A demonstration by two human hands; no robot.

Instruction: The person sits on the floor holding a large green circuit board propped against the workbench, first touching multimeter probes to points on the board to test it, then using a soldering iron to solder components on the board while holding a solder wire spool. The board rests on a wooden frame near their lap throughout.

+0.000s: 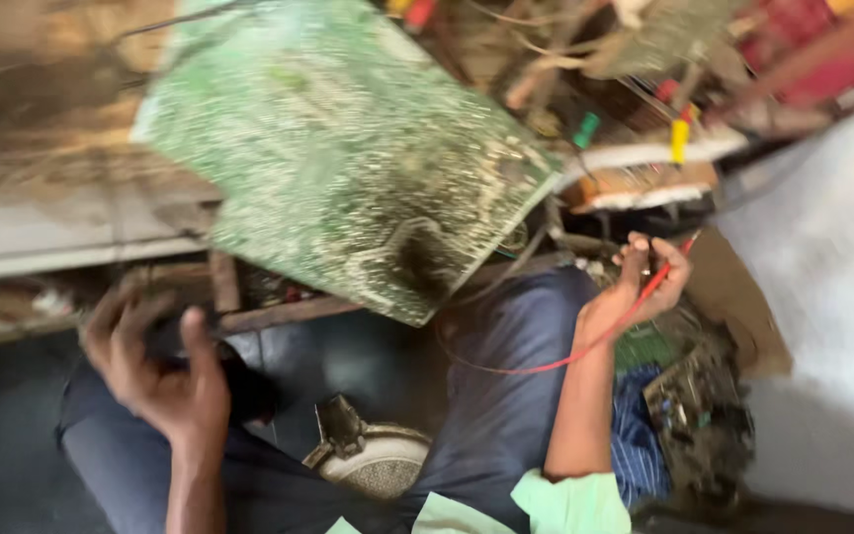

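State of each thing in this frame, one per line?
left hand: raised, fingers curled around a dark object, blurred
right hand: closed on the red wire
red wire: slack, looping down from the right hand
green circuit board: tilted, solder side up, with a dark scorched-looking patch near its lower edge
shoe: on the floor between the legs

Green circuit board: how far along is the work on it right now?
Done: the green circuit board lies solder side up on the cluttered bench, one dark patch near its lower corner. In hand: the right hand pinches a red lead, away from the board; the left hand grips something dark, too blurred to name. Left: neither hand touches the board, so contact with it looks yet to come.
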